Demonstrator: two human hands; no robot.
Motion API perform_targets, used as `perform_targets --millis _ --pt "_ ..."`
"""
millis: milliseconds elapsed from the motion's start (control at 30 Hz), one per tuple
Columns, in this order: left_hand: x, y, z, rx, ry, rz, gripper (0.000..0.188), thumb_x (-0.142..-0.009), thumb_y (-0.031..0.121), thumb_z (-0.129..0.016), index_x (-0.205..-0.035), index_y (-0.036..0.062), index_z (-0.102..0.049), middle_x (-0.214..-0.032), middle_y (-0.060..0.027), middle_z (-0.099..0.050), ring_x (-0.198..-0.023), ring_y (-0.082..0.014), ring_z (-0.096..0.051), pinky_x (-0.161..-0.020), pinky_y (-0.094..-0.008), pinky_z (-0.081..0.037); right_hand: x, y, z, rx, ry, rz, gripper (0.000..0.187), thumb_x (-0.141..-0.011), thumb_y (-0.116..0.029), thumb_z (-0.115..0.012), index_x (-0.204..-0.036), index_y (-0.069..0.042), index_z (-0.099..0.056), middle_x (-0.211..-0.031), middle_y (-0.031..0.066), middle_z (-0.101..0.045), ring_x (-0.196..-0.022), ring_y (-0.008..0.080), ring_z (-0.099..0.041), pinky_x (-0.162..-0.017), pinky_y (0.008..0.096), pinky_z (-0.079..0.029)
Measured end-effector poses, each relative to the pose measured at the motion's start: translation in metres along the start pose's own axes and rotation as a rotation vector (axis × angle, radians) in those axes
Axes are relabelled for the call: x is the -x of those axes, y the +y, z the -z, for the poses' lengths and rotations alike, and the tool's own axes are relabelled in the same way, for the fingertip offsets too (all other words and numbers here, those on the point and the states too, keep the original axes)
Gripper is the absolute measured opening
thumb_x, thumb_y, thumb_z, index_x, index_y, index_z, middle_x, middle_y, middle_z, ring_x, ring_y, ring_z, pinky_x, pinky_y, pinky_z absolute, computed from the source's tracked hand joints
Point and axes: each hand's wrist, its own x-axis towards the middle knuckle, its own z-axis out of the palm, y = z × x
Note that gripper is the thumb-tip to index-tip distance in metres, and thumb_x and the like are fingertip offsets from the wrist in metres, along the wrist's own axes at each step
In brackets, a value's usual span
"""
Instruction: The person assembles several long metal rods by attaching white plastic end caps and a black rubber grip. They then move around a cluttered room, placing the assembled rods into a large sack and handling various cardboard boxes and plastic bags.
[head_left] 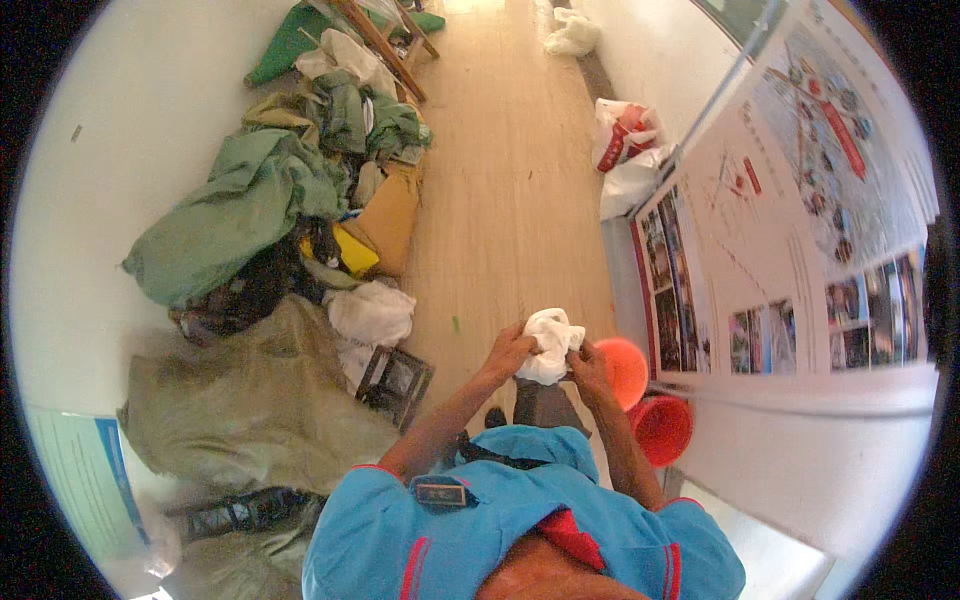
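At nine o'clock, against the pale wall, lies a heap of crumpled green and olive fabric sheets (240, 200), with a flat yellow-brown cardboard piece (388, 218) and a loose white cloth bundle (372, 312) at its right edge. Just below that bundle a small dark wire-frame crate (395, 380) sits on the light wooden plank floor (500, 170).

Near the centre, toward five o'clock, the left hand (508, 352) is clenched on the left side of a crumpled white cloth (550, 345), fingers curled into its folds. The cloth is held up in front of the body, above the floor, between both hands. The right hand (590, 370) grips its right lower side, touching it.

Just right of the hands, at four o'clock, two round orange plastic buckets (655, 425) stand beside the wall. At two o'clock, white plastic bags with red print (630, 150) rest at the foot of a large printed poster board (790, 230).
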Motion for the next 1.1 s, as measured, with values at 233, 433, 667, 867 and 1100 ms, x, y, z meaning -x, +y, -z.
perform_targets --millis 233,433,667,867,1100 --pt "-0.195 0.083 0.033 -0.305 0.217 -0.2 0.038 -0.073 0.013 -0.067 -0.107 -0.001 -0.06 -0.1 -0.0112 -0.064 -0.089 -0.0216 -0.062 -0.075 -0.0324 -0.051 -0.237 -0.025 0.014 -0.094 0.051 0.031 0.024 -0.092 -0.012 -0.057 -0.112 0.001 -0.061 -0.095 0.0089 -0.067 -0.077 0.0183 -0.067 -0.062 0.0331 -0.059" --pt "-0.288 0.101 0.141 0.038 0.198 0.102 0.035 -0.088 0.023 -0.065 -0.116 0.0037 -0.058 -0.103 -0.0096 -0.065 -0.083 -0.0191 -0.063 -0.067 -0.0306 -0.053 -0.387 -0.087 0.023 -0.019 0.085 0.07 0.023 -0.09 -0.011 -0.058 -0.11 0.0 -0.063 -0.095 0.0074 -0.067 -0.078 0.0166 -0.066 -0.059 0.0328 -0.058" --pt "-0.353 0.042 0.242 0.029 0.503 0.309 0.021 -0.085 0.02 -0.063 -0.093 0.0007 -0.065 -0.084 -0.0098 -0.067 -0.069 -0.0184 -0.064 -0.06 -0.0335 -0.053 -0.525 -0.116 0.136 -0.168 0.423 -0.038 0.028 -0.086 -0.01 -0.061 -0.113 0.0 -0.062 -0.099 0.0084 -0.066 -0.081 0.0193 -0.066 -0.064 0.0359 -0.058" --pt "-0.486 0.056 0.307 -0.142 0.494 0.548 0.02 -0.085 0.021 -0.062 -0.092 0.0024 -0.065 -0.081 -0.0083 -0.066 -0.069 -0.0176 -0.063 -0.059 -0.033 -0.051 -0.643 -0.135 0.207 0.102 0.693 -0.04 0.032 -0.084 -0.014 -0.062 -0.114 -0.002 -0.063 -0.097 0.0076 -0.064 -0.082 0.0208 -0.064 -0.069 0.0374 -0.056" --pt "-0.735 0.179 0.267 -0.557 0.218 0.388 0.023 -0.089 0.023 -0.06 -0.1 0.0028 -0.063 -0.084 -0.0073 -0.066 -0.071 -0.0165 -0.063 -0.059 -0.031 -0.051 -0.682 -0.111 0.29 0.107 0.95 -0.399 0.035 -0.087 -0.018 -0.059 -0.117 -0.001 -0.059 -0.097 0.0123 -0.066 -0.078 0.0228 -0.064 -0.059 0.036 -0.053"
